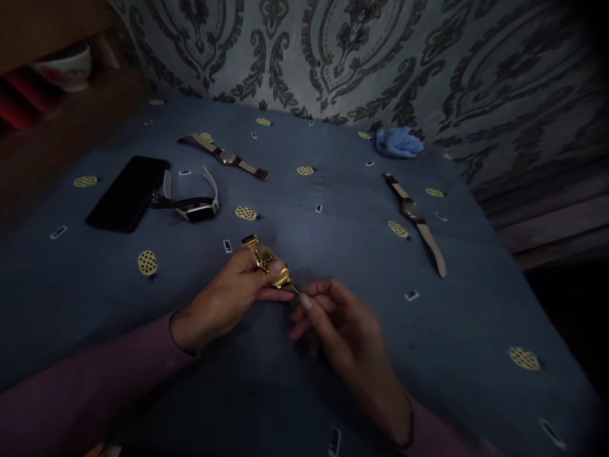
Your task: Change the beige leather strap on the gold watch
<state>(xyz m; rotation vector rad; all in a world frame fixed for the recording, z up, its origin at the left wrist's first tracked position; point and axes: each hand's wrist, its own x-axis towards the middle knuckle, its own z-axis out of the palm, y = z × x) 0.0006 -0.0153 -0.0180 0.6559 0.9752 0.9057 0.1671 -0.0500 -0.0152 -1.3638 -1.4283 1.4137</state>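
A shiny gold-coloured object, which looks like a metal watch (280, 277), is held near the middle of the table. My left hand (228, 295) is closed on it, with the thumb on top and fingers beneath. My right hand (340, 330) is just to the right, its thumb and index finger pinching a thin metal pin-like tool (295, 289). The tool's tip reaches the lower right end of the gold object; the exact contact is too small to tell.
On the blue patterned tablecloth (352, 254) lie a black phone (128, 193), a white-strapped smartwatch (200, 212), a strap watch (228, 157) behind it, another strap watch (413, 216) on the right, and a crumpled blue cloth (398, 142). A bowl (69, 68) stands on a shelf.
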